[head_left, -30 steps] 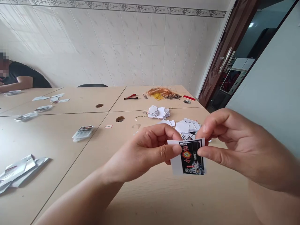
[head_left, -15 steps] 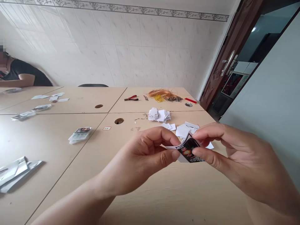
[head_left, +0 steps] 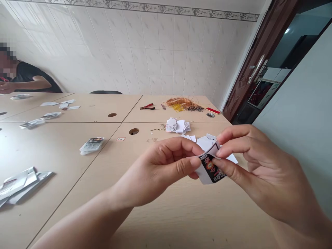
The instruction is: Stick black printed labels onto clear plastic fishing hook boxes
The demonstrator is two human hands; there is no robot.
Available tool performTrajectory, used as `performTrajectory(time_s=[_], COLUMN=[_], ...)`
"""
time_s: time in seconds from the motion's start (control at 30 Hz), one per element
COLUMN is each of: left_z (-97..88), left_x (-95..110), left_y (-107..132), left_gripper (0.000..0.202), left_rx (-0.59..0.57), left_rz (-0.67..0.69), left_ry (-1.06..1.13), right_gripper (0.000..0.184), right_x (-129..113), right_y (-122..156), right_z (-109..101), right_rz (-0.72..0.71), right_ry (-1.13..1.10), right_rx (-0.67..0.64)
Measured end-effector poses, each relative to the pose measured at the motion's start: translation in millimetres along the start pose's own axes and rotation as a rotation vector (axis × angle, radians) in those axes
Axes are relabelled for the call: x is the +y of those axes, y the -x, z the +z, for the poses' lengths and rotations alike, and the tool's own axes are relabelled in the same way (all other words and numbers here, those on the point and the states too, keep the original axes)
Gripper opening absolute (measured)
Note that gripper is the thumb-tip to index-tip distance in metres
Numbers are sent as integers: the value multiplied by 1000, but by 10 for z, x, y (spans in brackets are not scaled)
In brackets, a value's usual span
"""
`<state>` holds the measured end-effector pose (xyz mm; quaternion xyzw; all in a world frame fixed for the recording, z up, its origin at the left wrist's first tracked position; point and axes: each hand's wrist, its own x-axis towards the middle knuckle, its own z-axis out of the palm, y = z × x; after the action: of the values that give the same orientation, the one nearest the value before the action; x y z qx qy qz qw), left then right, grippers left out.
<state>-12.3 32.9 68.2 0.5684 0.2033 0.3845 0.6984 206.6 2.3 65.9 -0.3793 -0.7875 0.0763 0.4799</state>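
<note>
You've got a small printed paper square (head_left: 211, 169), black with a white border, held up over the desk (head_left: 197, 218), just in front of some loose white paper scraps (head_left: 206, 143). Your left hand (head_left: 160, 169) and right hand (head_left: 261, 169) are close together, each pinching it between thumb and fingers, with the top edge curling over (looks like you're mid-fold, to me). I'd say this calls for evening up that bend and pressing it flat. Farther off on the desk sit a pile of cut paper (head_left: 177, 125), red-handled pliers (head_left: 147, 107) and a tangle of wire (head_left: 183, 103), and a person (head_left: 26, 74) sits at the far left.
</note>
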Motion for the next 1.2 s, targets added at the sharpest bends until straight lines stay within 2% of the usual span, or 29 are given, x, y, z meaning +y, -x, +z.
performTrajectory(time_s=[0.13, 0.3, 0.47, 0.63, 1.03, 1.2], left_z=[-29, -18, 9, 9, 0, 2], left_x=[-19, -18, -23, -60, -73, -83], left_y=[-4, -47, -74, -81, -93, -97], left_gripper=[17, 21, 20, 19, 19, 13], left_rx=[46, 66, 105, 142, 223, 227], left_rz=[-30, -83, -64, -35, -87, -48], left_ry=[44, 150, 195, 205, 261, 270], right_gripper=[17, 19, 19, 17, 23, 25], right_x=[-9, -19, -6, -1, -24, -8], right_y=[-4, 9, 20, 20, 13, 49], right_z=[5, 19, 45, 63, 121, 130], right_rz=[-53, -79, -30, -16, -100, -11], right_ry=[29, 2, -107, -108, -111, -140], right_rx=[37, 35, 20, 29, 87, 89])
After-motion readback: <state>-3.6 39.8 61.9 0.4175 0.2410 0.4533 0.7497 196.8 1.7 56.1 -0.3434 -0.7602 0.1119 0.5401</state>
